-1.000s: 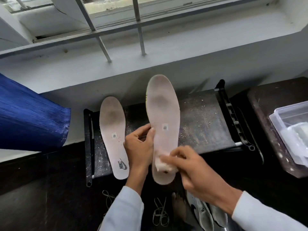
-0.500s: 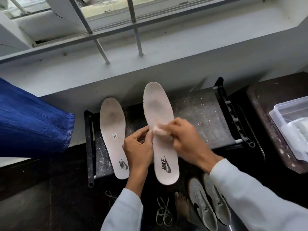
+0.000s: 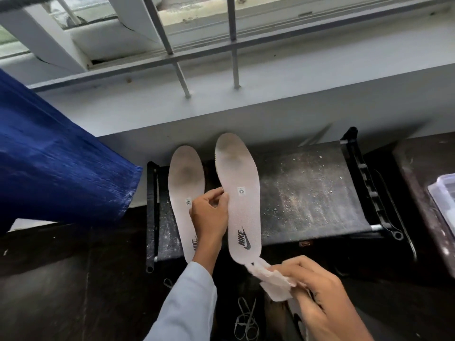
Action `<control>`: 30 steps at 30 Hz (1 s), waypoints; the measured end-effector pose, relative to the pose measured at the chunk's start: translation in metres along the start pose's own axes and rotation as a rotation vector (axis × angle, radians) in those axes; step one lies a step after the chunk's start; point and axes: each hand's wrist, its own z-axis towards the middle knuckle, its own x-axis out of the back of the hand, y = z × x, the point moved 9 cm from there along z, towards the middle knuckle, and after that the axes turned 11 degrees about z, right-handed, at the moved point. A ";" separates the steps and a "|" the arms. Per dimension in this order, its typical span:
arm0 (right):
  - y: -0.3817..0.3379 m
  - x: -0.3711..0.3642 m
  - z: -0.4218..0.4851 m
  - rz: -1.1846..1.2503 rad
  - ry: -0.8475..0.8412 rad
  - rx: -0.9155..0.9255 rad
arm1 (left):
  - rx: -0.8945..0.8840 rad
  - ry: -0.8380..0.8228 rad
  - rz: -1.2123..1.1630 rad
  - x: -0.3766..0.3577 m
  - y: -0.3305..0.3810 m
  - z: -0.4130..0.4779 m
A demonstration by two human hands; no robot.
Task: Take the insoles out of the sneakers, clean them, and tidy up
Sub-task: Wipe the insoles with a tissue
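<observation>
Wiping the held insole (image 3: 242, 212)
Left hand (image 3: 210, 216) pinches its mid-edge (probably light, floppy, best supported there); right hand (image 3: 320, 301) clutches a wipe (image 3: 273, 280).

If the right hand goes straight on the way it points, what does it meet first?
Probably the heel of the insole that the left hand holds up; the wipe in the right hand nearly touches it, though depth is unclear.

A dusty black fabric-topped stool (image 3: 307, 193) carries one worn white insole (image 3: 186, 178) lying lengthwise near its left end
</observation>
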 end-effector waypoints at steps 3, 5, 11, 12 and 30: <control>0.001 0.008 0.001 -0.007 0.059 -0.007 | 0.037 -0.006 0.014 -0.003 -0.004 0.003; 0.002 0.009 0.001 -0.016 0.069 -0.006 | 0.053 -0.004 0.029 -0.003 -0.007 0.006; 0.009 0.010 -0.002 -0.039 0.064 -0.036 | 0.086 0.011 0.090 -0.001 -0.020 0.005; 0.007 0.009 -0.001 -0.034 0.067 -0.032 | 0.093 0.010 0.099 -0.001 -0.024 0.005; -0.002 -0.015 0.000 0.031 0.055 -0.130 | 0.080 0.275 0.264 0.097 -0.062 0.010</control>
